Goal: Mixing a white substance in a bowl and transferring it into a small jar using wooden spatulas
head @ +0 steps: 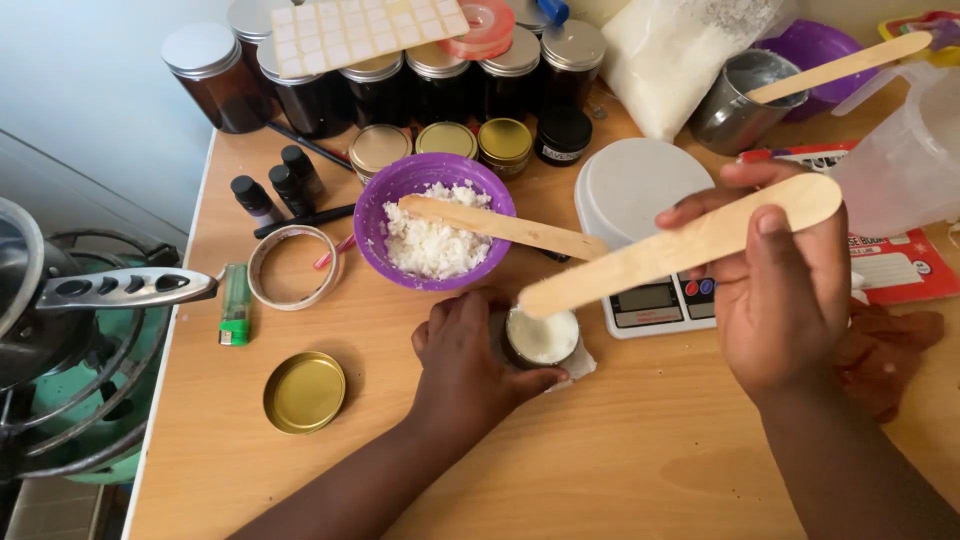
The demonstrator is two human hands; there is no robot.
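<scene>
We see the small tin (541,337) of white cream on the worktop (620,460), just below the purple bowl (395,190); our left hand (465,360) closes around it. Our right hand (785,290) grips a wooden stick (680,245), its long axis slanting down-left, tip apparently just above the cream. Pressing off-centre could tip the tin or smear cream.
</scene>
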